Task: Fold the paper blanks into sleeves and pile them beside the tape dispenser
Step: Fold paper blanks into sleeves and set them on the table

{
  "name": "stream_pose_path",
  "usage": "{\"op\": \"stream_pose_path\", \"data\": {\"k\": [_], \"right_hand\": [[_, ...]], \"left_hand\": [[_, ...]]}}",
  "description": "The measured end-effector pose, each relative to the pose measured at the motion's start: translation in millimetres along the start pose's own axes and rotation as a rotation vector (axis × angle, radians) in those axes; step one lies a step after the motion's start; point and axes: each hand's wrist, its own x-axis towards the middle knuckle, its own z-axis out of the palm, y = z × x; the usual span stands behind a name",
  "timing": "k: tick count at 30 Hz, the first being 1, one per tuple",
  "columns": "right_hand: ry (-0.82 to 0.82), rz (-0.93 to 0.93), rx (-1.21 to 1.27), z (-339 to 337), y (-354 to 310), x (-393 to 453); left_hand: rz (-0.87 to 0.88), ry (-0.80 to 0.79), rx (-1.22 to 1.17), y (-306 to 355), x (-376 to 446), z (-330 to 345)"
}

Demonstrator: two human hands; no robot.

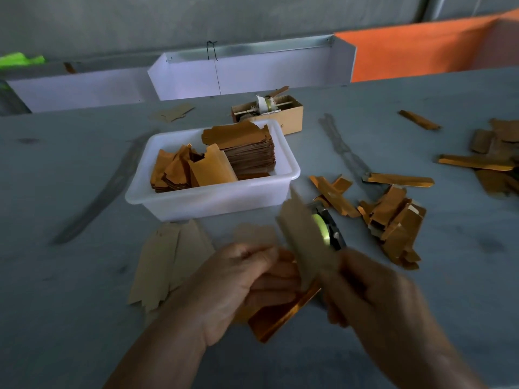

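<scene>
2 hands, left hand [238, 279] and right hand [373, 293], each grip pinching 1 paper blank [303, 248] just before the tape dispenser [327, 230]. Crease edges squarely. Finished sleeves [393, 220] lie right of it; white tub [213, 203] behind.

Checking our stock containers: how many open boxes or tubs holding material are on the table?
2. A white plastic tub of paper blanks sits mid-table; a small cardboard box stands just behind it. Others may lie out of view.
</scene>
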Motion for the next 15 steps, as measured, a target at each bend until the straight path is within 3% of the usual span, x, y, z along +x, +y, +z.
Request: {"op": "stream_pose_path", "data": {"k": [4, 7, 10, 12, 15], "right_hand": [[-0.116, 0.129, 0.356, 23, 4, -5], [-0.193, 0.21, 0.478, 29, 6, -8], [-0.255, 0.262, 0.325, 27, 16, -10], [-0.163, 0.253, 0.237, 18, 21, -7], [-0.064, 0.291, 0.562, 3, 21, 0]], "left_hand": [[-0.03, -0.02, -0.098, -12, -2, 8], [-0.007, 0.124, -0.082, -23, 0, 16], [0.106, 0.293, 0.155, -32, 3, 20], [0.216, 0.308, 0.35, -34, 3, 19], [0.306, 0.316, 0.531, -34, -2, 18]]}}
